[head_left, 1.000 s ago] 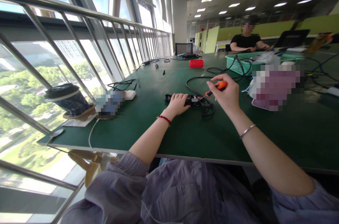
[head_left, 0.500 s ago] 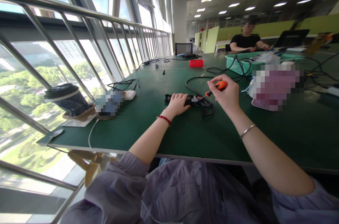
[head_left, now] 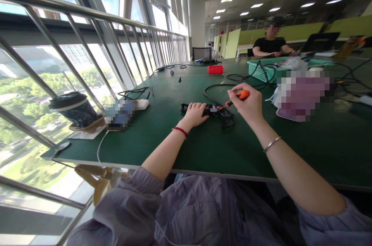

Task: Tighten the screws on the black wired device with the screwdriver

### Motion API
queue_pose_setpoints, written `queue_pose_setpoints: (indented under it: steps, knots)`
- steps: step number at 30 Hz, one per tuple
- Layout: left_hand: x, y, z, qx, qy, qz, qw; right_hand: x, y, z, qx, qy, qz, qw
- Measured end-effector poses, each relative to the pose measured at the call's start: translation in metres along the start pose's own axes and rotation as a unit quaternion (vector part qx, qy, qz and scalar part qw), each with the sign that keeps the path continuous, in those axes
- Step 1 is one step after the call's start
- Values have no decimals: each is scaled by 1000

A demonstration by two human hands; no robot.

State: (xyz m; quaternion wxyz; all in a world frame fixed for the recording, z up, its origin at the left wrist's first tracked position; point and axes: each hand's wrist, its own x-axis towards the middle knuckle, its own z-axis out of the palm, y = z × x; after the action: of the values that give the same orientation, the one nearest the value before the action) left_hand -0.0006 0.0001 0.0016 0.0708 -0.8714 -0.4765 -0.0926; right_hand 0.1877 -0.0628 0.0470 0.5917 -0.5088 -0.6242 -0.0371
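Observation:
A black elongated device (head_left: 214, 110) with exposed inner parts and small coloured wires lies on the green table (head_left: 186, 153). Over its left part my left hand (head_left: 196, 114) is laid, fingers wrapped across the body and holding it down. My right hand (head_left: 249, 102) grips a screwdriver (head_left: 241, 95) by its orange and black handle. The screwdriver's thin shaft slants down left, its tip at the opened right part of the device; exactly what the tip touches is too small to tell. A black cable (head_left: 207, 89) curves behind the device.
A cup (head_left: 74, 108) and a phone (head_left: 120, 116) stand at the left near the metal railing. Farther back are a red tray (head_left: 215, 69) and a green basket (head_left: 263, 69) with cables. A pink object (head_left: 302, 98) lies right. Across the table sits a person (head_left: 270, 46).
My right hand and the screwdriver have shifted very slightly downward. My left hand and the device keep their place.

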Motion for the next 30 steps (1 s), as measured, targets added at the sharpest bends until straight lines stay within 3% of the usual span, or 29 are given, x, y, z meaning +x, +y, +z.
queue_pose_setpoints:
  steps: [10,17,26,30]
  knots:
    - [0,1,-1,2,2,1,1000,0,4,4,59,3,-29,998]
    - [0,1,-1,4,-4,-3,1000,-1,-1,-1,0,-10,-2,1000]
    - [0,1,-1,0,1,0,1000,-1,6,4,56,-4,-41,998]
    - [0,1,-1,-2,-3,-1,1000,0,4,2,20,-2,-16,1000]
